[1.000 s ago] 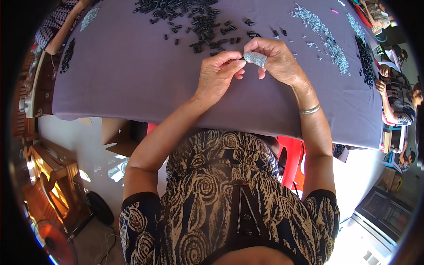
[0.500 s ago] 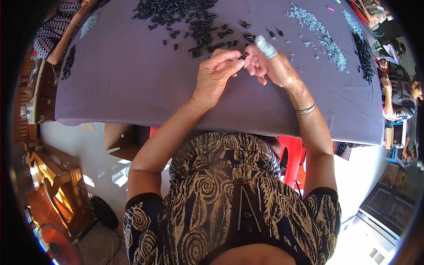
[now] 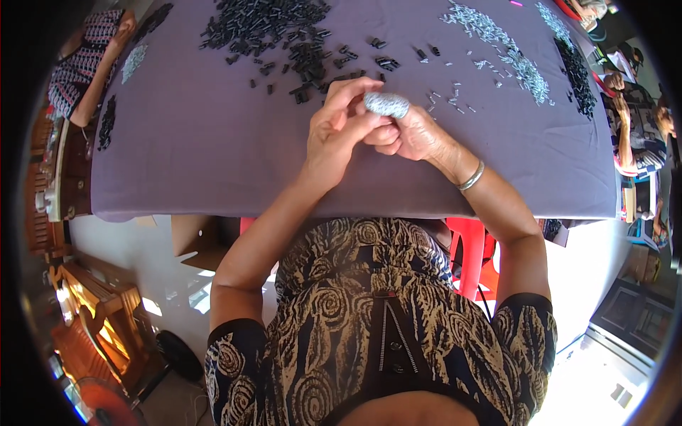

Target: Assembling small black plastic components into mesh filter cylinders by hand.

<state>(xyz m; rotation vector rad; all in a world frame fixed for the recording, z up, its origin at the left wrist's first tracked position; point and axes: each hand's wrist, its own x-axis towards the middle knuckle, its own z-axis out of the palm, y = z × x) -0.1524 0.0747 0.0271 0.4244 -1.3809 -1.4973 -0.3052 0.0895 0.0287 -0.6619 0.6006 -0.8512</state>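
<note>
Just above the table's near half, my two hands meet. My left hand (image 3: 332, 138) is closed, its thumb and forefinger brought together at my right hand's thumb. Half a second ago a small black tube-like part showed in that pinch; now the fingers hide it. My right hand (image 3: 415, 135) has its fingers curled in, and its thumb, in a silvery-grey wrap (image 3: 387, 105), presses over the left fingertips. Whatever lies under that thumb is out of sight. Beyond my hands spreads a heap of small black parts (image 3: 266, 28), with several loose ones nearer to me.
Small silvery pieces (image 3: 522, 67) lie in a long pile at the right on the purple-grey cloth (image 3: 213, 156). More black parts (image 3: 579, 78) lie by the right edge. A person (image 3: 89, 64) sits at the left, another (image 3: 632, 128) at the right. A red chair (image 3: 469, 252) is below.
My right hand has moved left and its fingers have curled; the wrapped thumb has swung down over the left fingertips. The black part is now covered. The view has shifted slightly.
</note>
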